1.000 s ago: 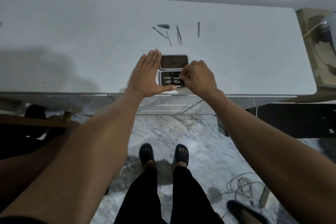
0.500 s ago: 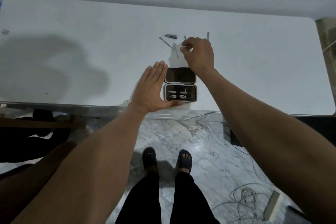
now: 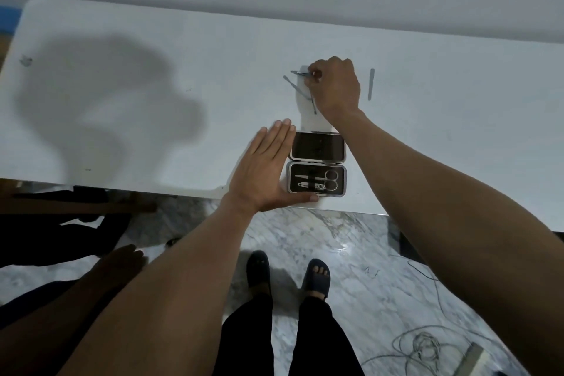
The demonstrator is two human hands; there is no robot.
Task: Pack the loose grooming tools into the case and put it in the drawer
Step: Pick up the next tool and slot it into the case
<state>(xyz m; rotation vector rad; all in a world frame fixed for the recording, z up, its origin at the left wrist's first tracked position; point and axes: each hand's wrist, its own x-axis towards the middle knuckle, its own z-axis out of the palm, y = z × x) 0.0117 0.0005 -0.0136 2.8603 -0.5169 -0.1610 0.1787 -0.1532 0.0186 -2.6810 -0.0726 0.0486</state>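
Observation:
A small black grooming case (image 3: 317, 163) lies open near the front edge of the white table (image 3: 152, 101). Its lower half holds scissors (image 3: 323, 175) and a nail clipper (image 3: 314, 185). My left hand (image 3: 265, 168) rests flat against the case's left side, thumb along its front edge. My right hand (image 3: 334, 85) is farther back, fingers pinched on a small metal tool (image 3: 300, 73). A long thin tool (image 3: 296, 88) and a short pick (image 3: 313, 105) lie loose beside that hand. A metal file (image 3: 370, 84) lies alone to the right.
A wall runs behind the table. Below the front edge is marble floor (image 3: 351, 253) with my sandalled feet (image 3: 288, 275). A coiled cable (image 3: 421, 345) lies on the floor at the right. Dark furniture (image 3: 61, 223) stands at the left.
My right hand left the case, reached back to the loose tools and has shifted left onto the small metal tool. My left hand has stayed against the case.

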